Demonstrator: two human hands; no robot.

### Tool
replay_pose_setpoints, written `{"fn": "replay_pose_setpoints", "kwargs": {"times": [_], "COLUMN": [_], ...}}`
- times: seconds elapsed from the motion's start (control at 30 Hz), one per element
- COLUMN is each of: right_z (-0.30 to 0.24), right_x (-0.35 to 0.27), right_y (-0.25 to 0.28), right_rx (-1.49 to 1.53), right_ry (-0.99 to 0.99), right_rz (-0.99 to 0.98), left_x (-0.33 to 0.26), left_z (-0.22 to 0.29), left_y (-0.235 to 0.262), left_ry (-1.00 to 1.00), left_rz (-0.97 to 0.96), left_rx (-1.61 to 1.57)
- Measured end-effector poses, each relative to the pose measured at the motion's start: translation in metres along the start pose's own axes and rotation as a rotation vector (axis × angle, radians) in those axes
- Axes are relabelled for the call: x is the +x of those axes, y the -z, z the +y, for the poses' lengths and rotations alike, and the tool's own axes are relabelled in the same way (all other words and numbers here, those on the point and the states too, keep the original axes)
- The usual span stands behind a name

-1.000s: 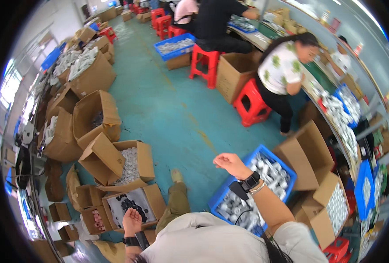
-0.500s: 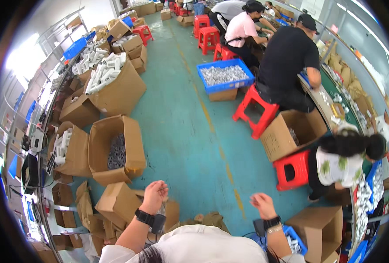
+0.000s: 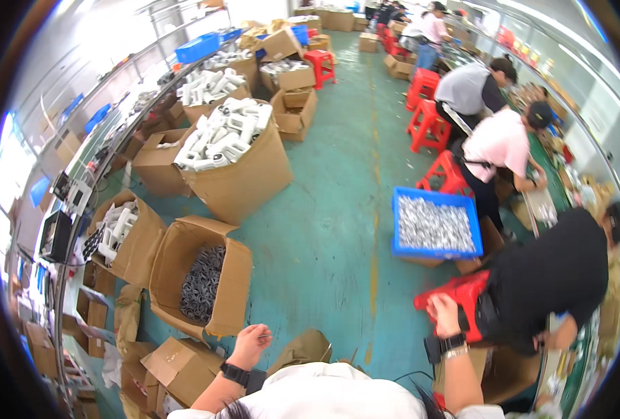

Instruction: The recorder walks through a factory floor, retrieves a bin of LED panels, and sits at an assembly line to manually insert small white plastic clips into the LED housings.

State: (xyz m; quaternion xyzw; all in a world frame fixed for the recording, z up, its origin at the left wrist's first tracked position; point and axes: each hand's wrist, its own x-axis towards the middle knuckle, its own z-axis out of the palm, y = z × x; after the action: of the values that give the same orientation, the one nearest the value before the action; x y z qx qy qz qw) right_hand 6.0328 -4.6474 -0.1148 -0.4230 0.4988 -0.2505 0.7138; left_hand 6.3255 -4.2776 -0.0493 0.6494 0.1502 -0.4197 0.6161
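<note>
My left hand [image 3: 251,342] is raised low in the view, its fingers closed. A thin small thing shows at the fingertips, too small to name. Beside it stands an open cardboard box [image 3: 234,279] with many dark grey ring-like parts [image 3: 204,283] inside. My right hand [image 3: 444,313] is held up at the right, fingers loosely bent and apart, with nothing seen in them. In the view it overlaps a red plastic stool [image 3: 468,297]; whether they touch cannot be seen. Dark bands sit on both wrists.
Big cardboard boxes with white plastic parts [image 3: 227,136] line the left, along a shelf bench. A blue crate of small silvery parts [image 3: 436,223] stands right of the aisle. A person in black [image 3: 551,272] and a person in pink [image 3: 498,148] work at the right bench.
My view has moved forward along the aisle and swung. The blue crate and seated people now appear further right and nearer. My right hand has come up and right; my left hand is lower.
</note>
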Motion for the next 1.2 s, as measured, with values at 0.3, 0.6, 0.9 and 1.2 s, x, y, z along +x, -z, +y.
{"fn": "replay_pose_setpoints", "kwargs": {"times": [0.3, 0.6, 0.9, 1.2], "right_z": [-0.157, -0.195, -0.424, -0.533], "right_x": [0.317, 0.555, 0.942, 1.269], "right_y": [-0.218, -0.126, -0.314, -0.456], "right_rx": [-0.098, 0.055, -0.184, -0.703], "right_ry": [0.041, -0.360, -0.056, 0.328], "right_rz": [-0.506, 0.215, -0.104, -0.418], "left_x": [0.280, 0.537, 0.741, 0.878], "left_z": [0.178, 0.446, 0.510, 0.541], "left_y": [-0.066, -0.377, -0.380, -0.407], "left_ry": [0.060, -0.134, -0.036, 0.343], "left_rz": [0.337, -0.079, 0.066, 0.144], "left_rx": [-0.564, 0.049, 1.505, 1.636]}}
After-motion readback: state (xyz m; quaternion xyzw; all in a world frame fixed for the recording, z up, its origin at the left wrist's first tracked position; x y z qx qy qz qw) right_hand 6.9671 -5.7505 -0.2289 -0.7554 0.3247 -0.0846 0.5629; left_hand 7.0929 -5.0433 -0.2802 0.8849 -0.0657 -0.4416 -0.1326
